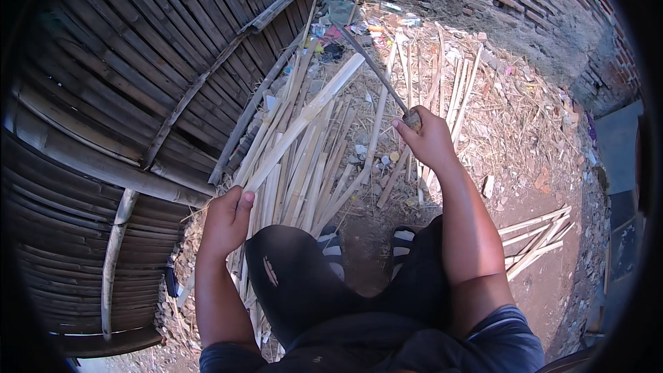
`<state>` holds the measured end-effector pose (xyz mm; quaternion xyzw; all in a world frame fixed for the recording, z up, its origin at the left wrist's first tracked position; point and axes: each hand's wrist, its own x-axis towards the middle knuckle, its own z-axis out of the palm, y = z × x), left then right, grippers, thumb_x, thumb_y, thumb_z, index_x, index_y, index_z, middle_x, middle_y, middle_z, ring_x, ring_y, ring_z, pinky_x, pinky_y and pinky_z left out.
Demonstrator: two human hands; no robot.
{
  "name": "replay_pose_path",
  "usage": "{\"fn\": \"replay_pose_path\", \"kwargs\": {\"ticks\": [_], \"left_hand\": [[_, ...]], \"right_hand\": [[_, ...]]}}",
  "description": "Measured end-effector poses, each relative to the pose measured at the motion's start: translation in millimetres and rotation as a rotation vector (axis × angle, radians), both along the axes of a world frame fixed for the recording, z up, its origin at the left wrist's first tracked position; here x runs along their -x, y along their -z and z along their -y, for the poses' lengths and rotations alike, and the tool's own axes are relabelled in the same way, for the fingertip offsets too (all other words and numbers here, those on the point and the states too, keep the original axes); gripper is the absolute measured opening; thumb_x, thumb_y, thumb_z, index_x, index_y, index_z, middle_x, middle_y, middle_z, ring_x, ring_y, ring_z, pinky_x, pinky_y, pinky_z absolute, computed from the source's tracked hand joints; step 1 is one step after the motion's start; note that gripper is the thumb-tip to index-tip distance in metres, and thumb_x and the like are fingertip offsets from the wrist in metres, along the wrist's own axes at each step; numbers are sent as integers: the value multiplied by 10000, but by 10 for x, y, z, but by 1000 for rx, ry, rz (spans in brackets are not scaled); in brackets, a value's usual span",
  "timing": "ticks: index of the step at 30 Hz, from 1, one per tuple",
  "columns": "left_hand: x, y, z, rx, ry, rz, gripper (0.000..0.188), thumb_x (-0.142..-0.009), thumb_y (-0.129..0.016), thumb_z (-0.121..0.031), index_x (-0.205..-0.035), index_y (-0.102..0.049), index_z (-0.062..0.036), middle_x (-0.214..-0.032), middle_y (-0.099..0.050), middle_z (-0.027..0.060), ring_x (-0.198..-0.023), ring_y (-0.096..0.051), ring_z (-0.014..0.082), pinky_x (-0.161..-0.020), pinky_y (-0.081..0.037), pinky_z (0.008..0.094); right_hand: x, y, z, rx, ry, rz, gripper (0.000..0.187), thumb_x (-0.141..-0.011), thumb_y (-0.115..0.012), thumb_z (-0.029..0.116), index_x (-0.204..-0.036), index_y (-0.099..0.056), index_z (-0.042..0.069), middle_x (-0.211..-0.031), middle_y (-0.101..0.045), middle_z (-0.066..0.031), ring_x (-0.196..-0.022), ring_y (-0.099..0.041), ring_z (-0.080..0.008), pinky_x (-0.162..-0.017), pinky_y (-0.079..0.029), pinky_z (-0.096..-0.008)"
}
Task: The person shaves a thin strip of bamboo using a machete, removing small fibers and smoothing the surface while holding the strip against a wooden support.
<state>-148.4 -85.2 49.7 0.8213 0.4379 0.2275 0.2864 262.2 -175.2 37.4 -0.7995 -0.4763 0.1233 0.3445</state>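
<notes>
My left hand [226,220] is closed around the near end of a wide, pale bamboo strip [304,119], thumb on top. The strip slants up and away to the right, its far end apart from my fist. In my right hand [433,139] is the wooden handle of a machete [373,65], fingers wrapped round it. Its long, thin, dark blade points away and to the left, passing just beyond the strip's far end; I cannot tell whether they touch. Beneath the held strip, several loose bamboo strips [298,186] lie in a heap between the wall and my feet.
A bamboo slat wall [186,48] stands close on the left, a brick wall [511,0] at the back. Litter [376,27] and straw-like shavings [511,110] cover the ground. More thin strips [539,238] lie at the right. My sandalled feet [331,252] are below, near the heap.
</notes>
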Motion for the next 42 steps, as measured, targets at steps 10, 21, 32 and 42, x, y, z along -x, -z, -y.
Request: {"fn": "replay_pose_path", "kwargs": {"ticks": [10, 21, 32, 42], "left_hand": [[-625, -180, -191, 91, -20, 91, 489, -1108, -557, -414, -881, -572, 19, -672, -518, 124, -669, -441, 176, -641, -441, 369], [-1181, 311, -388, 304, 48, 92, 452, -1109, -533, -479, -952, -619, -64, -661, -477, -35, -613, -444, 66, -596, -392, 266], [-1160, 331, -341, 410, 79, 66, 420, -1059, -644, -427, -1054, -684, -8, -762, -619, 37, -705, -517, 125, -682, -470, 320], [-1162, 253, -312, 351, 84, 12, 472, -1030, -676, -464, -1128, -687, -3, -794, -650, 89, -698, -522, 145, -669, -474, 341]], "right_hand": [[-102, 102, 82, -246, 143, -301, 425, -941, -787, 403, -1028, -700, -4, -792, -700, -117, -680, -655, -202, -674, -524, -359], [-268, 180, 352, -247, 120, -214, 264, -932, -819, 265, -966, -688, 39, -771, -700, -70, -682, -635, -154, -663, -510, -329], [48, 237, 238, -135, -335, 292, 343, -836, -869, 311, -1033, -715, 75, -763, -676, -143, -685, -685, -345, -623, -510, -419], [-27, 123, 351, -5, -170, 170, 414, -872, -822, 406, -1110, -710, 87, -830, -709, -169, -812, -715, -379, -728, -551, -467]]}}
